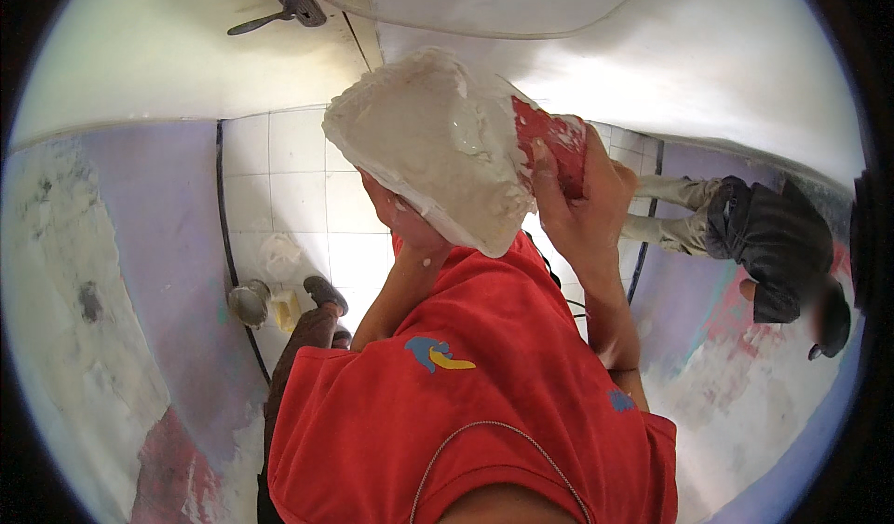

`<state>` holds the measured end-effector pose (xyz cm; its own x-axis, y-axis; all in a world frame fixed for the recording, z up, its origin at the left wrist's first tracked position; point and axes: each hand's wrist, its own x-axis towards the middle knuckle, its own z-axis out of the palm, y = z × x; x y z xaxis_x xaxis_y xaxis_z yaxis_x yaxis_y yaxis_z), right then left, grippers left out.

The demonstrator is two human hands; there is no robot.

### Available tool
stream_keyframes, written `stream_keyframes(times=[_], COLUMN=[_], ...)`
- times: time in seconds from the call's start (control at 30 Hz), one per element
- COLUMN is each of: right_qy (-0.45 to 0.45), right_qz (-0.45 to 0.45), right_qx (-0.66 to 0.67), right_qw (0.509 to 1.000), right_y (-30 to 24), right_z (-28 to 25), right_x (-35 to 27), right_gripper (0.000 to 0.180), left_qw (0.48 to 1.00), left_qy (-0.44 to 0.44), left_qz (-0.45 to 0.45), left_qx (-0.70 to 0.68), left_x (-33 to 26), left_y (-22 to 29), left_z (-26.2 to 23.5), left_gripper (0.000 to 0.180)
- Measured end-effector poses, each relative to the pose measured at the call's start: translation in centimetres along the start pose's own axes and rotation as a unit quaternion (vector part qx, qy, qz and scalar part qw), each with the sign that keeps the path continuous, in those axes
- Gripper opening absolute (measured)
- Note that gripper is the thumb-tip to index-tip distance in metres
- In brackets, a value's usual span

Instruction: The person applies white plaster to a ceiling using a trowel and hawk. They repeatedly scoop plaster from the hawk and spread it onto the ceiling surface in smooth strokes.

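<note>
A broad slab of wet white putty (419,142) spreads over a flat board in front of my chest; the board itself is almost wholly covered. My left hand (405,218) supports it from below at its near left edge, fingers mostly hidden underneath. At the putty's right side, my right hand (587,198) is closed on a red putty spreader (551,142), thumb lying on its face. White smears mark the red surface, and its working edge is lost in the putty. White specks dot my left hand.
A door with a dark lever handle (293,7) is ahead. A hose or cable (521,35) crosses the top. Another person (768,235) stands at right near a patchy wall. At left, a metal bucket (250,302) and a yellowish container (285,310) sit on the tiled floor (298,189).
</note>
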<state>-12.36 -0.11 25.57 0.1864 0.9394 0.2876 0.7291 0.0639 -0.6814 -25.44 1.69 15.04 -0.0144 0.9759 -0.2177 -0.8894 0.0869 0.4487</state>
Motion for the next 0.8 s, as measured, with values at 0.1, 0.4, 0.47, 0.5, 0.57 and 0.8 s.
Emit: stream_keyframes(times=[0.1,0.4,0.47,0.5,0.57,0.8], right_qy=[-0.021,-0.133,-0.139,-0.142,-0.149,-0.089], right_qz=[0.026,0.024,0.006,-0.002,-0.043,-0.062], right_qx=[0.010,-0.013,-0.041,-0.054,-0.051,-0.074], right_qw=[0.999,0.991,0.989,0.988,0.987,0.991], right_y=[-0.1,0.0,-0.6,-0.9,-1.5,-2.5], right_z=[0.4,0.7,0.8,0.8,0.4,-1.7], right_x=[0.6,2.3,2.3,2.2,1.8,0.2], right_gripper=[0.025,0.026,0.027,0.027,0.026,0.028], left_qw=[0.999,0.995,0.995,0.995,0.996,0.997], left_qy=[-0.021,-0.070,-0.050,-0.037,-0.054,-0.054], left_qz=[0.017,-0.060,-0.085,-0.089,-0.074,-0.056], left_qx=[0.026,-0.036,-0.032,-0.018,-0.010,0.002], left_x=[0.3,0.3,0.4,0.4,0.7,0.2], left_y=[-0.9,-1.3,-1.6,-1.9,-1.9,-1.6], left_z=[-1.3,-2.4,-2.4,-2.6,-2.5,-2.0], left_gripper=[0.060,0.061,0.062,0.063,0.063,0.062])
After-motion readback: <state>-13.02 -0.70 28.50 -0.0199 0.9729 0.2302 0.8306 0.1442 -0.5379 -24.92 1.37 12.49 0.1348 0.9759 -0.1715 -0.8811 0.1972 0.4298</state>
